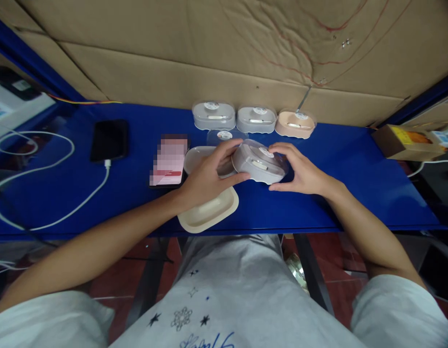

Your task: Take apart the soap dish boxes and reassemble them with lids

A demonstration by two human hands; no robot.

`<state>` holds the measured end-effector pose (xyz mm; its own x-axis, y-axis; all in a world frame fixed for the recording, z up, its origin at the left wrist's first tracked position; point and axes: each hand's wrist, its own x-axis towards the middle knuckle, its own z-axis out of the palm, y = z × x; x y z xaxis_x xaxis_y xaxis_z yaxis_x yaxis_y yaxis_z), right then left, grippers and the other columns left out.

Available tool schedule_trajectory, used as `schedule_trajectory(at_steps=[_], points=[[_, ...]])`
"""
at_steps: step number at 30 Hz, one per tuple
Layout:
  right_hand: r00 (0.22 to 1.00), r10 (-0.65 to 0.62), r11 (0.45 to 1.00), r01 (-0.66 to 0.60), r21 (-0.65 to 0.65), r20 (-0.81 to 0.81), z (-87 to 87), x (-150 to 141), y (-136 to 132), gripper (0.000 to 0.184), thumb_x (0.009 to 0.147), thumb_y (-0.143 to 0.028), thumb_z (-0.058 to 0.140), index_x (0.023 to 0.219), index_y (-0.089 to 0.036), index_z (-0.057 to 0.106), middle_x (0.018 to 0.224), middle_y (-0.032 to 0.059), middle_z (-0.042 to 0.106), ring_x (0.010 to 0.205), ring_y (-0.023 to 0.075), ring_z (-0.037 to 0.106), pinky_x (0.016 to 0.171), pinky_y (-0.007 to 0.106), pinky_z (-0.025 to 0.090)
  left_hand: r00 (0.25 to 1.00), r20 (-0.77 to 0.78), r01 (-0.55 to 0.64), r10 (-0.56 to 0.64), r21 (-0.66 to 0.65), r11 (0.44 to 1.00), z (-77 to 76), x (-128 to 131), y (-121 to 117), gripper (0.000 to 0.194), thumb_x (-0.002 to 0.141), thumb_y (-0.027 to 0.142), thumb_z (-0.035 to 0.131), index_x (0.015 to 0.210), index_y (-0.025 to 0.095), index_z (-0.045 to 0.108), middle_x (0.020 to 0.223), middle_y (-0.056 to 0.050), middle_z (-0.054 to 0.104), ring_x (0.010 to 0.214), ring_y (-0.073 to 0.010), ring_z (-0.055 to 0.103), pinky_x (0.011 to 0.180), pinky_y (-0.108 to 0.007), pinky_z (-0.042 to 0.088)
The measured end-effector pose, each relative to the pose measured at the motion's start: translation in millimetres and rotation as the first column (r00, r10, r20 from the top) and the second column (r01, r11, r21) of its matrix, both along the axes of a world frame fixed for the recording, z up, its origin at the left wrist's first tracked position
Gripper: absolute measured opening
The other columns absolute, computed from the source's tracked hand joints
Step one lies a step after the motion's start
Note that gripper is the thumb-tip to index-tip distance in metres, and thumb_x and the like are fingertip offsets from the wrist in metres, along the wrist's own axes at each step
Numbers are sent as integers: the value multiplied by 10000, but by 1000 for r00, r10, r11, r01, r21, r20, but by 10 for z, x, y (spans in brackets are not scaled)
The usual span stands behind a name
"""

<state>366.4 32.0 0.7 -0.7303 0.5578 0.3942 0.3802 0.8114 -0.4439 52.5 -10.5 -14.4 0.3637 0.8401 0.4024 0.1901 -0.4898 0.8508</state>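
Between my two hands is a small grey oval box with a clear lid [259, 163] and a round white sticker on top, tilted a little above the table. My left hand [213, 169] grips its left end, thumb in front and fingers behind. Around the right end curl the fingers and thumb of my right hand [296, 169]. Below my left wrist lies a cream tray-like dish [205, 215], partly covered by the forearm. A pale grey container [195, 157] sits behind it, half hidden by my left hand. Just beyond my hands rests a clear lid [226, 137] with a sticker.
Along the back stand two grey lidded boxes [214, 117] [256, 121] and a peach one [295, 124]. A phone with a lit, blurred screen [169, 162] and a dark phone on a white cable [109, 140] lie left. At the right stands a cardboard box [405, 142] on the blue table [300, 212].
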Motion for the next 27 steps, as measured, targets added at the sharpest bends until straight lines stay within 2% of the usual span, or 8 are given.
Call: schedule_trajectory(at_steps=[4, 10, 14, 17, 23, 27], points=[[1000, -3, 1000, 3, 7, 28, -31, -17, -3, 1017, 831, -652, 902, 1647, -326, 389, 1602, 169, 514, 1506, 432, 511, 1250, 651, 462, 1000, 0, 1, -1, -5, 1000, 1, -11, 27, 749, 925, 480, 880, 1570, 311, 538, 1588, -109, 649, 1463, -318, 644, 1250, -483, 532], [999, 33, 999, -33, 12, 4, -37, -25, -3, 952, 850, -618, 901, 1595, -325, 386, 1528, 167, 495, 1504, 401, 491, 1220, 613, 507, 998, -19, 60, -60, 9, 998, 28, -27, 16, 828, 888, 492, 914, 1600, 317, 529, 1646, -110, 595, 1510, -333, 598, 1287, -501, 493], [1000, 19, 1000, -19, 8, 19, -96, -39, -12, 1057, 832, -662, 898, 1643, -332, 305, 1591, 176, 447, 1538, 413, 455, 1275, 645, 440, 997, -31, 71, -70, 18, 997, 2, -43, 12, 848, 877, 500, 924, 1608, 323, 531, 1656, -108, 586, 1496, -336, 611, 1283, -517, 498], [999, 7, 1000, -7, -10, 45, -155, -61, -25, 1168, 812, -701, 895, 1695, -321, 231, 1652, 191, 414, 1556, 436, 444, 1280, 649, 434, 996, -60, 66, -65, 22, 998, -19, -56, 11, 844, 883, 503, 917, 1611, 325, 530, 1655, -105, 590, 1475, -335, 629, 1276, -527, 506], [999, -14, 1000, 13, 16, 32, -193, -80, 33, 1138, 813, -661, 903, 1701, -313, 283, 1639, 185, 470, 1528, 446, 486, 1261, 653, 449, 977, -207, 67, -46, 94, 993, -3, -78, 15, 857, 927, 482, 873, 1663, 353, 453, 1698, -87, 544, 1505, -341, 598, 1293, -529, 477], [996, -64, 998, 64, 5, 60, -157, 87, 181, 1131, 807, -673, 897, 1704, -308, 313, 1666, 172, 477, 1531, 448, 492, 1277, 668, 420, 925, -377, 42, 43, 214, 976, 90, -105, -1, 784, 994, 402, 794, 1681, 324, 422, 1734, -108, 487, 1587, -340, 501, 1314, -535, 435]])
